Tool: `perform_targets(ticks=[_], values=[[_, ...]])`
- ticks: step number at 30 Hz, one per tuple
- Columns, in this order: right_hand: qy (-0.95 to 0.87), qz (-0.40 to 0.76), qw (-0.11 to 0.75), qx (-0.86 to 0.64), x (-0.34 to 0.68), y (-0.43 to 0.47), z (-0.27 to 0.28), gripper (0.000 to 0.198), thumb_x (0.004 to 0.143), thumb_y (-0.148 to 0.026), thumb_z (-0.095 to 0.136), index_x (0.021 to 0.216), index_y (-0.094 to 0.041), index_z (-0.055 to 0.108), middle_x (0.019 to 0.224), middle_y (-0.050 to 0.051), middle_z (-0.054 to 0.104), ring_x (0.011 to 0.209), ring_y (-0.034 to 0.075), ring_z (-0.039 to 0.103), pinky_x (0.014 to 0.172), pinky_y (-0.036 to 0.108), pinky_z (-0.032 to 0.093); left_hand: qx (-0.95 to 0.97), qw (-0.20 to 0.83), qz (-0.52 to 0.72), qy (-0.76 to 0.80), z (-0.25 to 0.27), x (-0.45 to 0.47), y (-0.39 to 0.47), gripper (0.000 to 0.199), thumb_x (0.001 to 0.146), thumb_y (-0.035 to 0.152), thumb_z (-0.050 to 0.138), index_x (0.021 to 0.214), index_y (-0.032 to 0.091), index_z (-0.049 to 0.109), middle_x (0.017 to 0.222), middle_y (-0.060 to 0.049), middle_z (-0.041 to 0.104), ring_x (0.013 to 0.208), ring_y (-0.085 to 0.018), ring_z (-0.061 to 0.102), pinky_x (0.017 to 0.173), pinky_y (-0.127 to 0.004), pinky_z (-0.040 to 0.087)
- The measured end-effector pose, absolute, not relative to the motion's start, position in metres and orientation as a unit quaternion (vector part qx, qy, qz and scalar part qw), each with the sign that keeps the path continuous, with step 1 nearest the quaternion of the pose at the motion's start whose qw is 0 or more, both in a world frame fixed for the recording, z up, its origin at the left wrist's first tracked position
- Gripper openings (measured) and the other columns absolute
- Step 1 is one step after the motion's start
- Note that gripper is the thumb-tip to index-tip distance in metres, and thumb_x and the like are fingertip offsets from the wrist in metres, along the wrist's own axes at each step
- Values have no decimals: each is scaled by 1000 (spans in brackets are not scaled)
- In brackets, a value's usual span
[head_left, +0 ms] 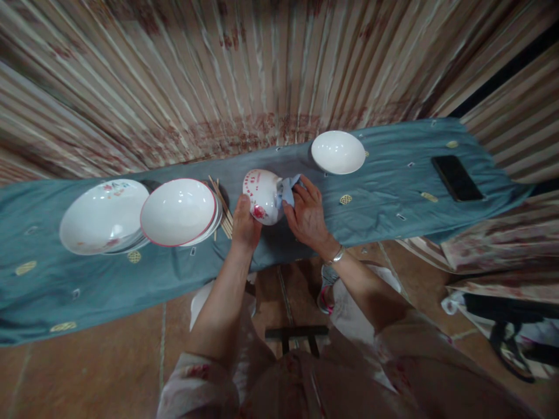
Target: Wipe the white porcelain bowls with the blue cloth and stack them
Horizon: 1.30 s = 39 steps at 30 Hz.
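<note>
A white bowl with red flowers and lettering point(262, 195) is tipped on its side above the table, its base turned to the right. My left hand point(246, 224) grips it by the rim side, thumb on the outer wall. Pinched in my right hand point(307, 214) is a light blue cloth point(289, 190), pressed against the bowl's foot. A bracelet circles my right wrist. The bowl's inside is hidden from view.
Left of my hands stand stacked bowls with a red-rimmed one on top point(178, 212), larger floral bowls point(105, 215) and several chopsticks point(222, 205). A white bowl point(338, 152) sits behind to the right. A black phone point(456, 177) lies farther right on the teal tablecloth point(375, 203).
</note>
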State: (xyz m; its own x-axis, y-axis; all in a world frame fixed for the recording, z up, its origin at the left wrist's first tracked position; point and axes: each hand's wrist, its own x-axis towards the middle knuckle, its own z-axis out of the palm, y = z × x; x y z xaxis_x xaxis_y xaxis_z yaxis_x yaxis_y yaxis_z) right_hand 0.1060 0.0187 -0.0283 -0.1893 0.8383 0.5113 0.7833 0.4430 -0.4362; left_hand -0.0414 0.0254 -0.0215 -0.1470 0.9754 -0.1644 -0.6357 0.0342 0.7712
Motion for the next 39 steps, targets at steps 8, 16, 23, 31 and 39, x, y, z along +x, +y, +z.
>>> perform_targets(ticks=[8, 16, 23, 31, 39], values=[[-771, 42, 399, -494, 107, 17, -30, 37, 103, -35, 39, 115, -12, 66, 119, 19, 68, 140, 32, 46, 114, 57, 38, 237, 615, 653, 372, -24, -43, 26, 41, 99, 40, 53, 131, 17, 61, 120, -12, 74, 121, -23, 66, 106, -35, 50], [-769, 60, 416, -482, 105, 15, -31, 44, 104, -39, 35, 127, -12, 62, 127, 18, 67, 139, 30, 48, 115, 55, 38, 238, 613, 654, 374, -24, -43, 26, 36, 101, 35, 49, 127, 17, 63, 117, -10, 75, 117, -21, 67, 107, -35, 49], [-779, 80, 375, -495, 102, 14, -33, 51, 103, -40, 33, 137, -10, 56, 142, 20, 59, 145, 30, 42, 119, 56, 33, 243, 613, 650, 377, -22, -42, 26, 34, 100, 39, 50, 122, 19, 66, 116, -9, 75, 119, -20, 67, 105, -32, 50], [-778, 65, 361, -510, 99, 18, -38, 52, 103, -40, 33, 143, -10, 51, 148, 20, 53, 147, 30, 39, 120, 55, 31, 257, 611, 650, 371, -20, -40, 25, 36, 99, 42, 52, 122, 18, 66, 118, -10, 74, 122, -21, 64, 107, -32, 48], [-776, 50, 337, -530, 98, 24, -37, 55, 103, -40, 35, 146, -7, 46, 151, 23, 49, 148, 32, 36, 121, 55, 28, 253, 621, 643, 369, -20, -40, 23, 37, 100, 40, 49, 126, 18, 64, 124, -10, 72, 126, -21, 62, 106, -32, 49]])
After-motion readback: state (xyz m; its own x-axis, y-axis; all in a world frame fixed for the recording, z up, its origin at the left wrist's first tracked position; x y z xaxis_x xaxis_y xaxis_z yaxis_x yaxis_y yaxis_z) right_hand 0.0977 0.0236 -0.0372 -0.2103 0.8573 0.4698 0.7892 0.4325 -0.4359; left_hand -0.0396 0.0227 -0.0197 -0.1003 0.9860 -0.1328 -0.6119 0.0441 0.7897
